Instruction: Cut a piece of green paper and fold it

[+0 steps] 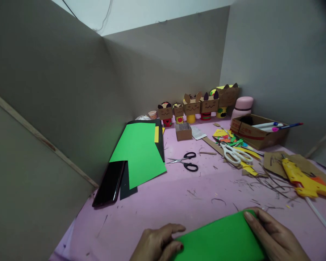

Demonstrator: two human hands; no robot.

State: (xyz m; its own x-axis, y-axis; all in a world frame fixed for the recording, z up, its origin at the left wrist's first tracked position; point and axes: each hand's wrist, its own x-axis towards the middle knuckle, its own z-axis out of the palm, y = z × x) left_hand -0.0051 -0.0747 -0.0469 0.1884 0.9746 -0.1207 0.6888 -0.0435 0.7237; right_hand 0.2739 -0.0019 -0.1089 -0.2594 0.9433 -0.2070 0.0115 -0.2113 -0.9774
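A sheet of green paper [220,239] is held low at the front, its lower part cut off by the picture's bottom edge. My right hand [274,235] grips the far right corner, thumb on top and fingers behind. At the left edge, my left hand [160,243] has its thumb against the paper while its index finger reaches out beyond the corner; the other fingers are mostly hidden. Black-handled scissors [188,162] lie partly spread on the pink table [163,206] beyond the hands.
More green paper [138,148] lies over black sheets on the left, beside a phone [108,185]. Cardboard animal figures [191,107] line the back. On the right are white scissors [233,152], paper scraps, a yellow glue gun [301,179] and a box of pens [260,132]. Grey partitions surround the table.
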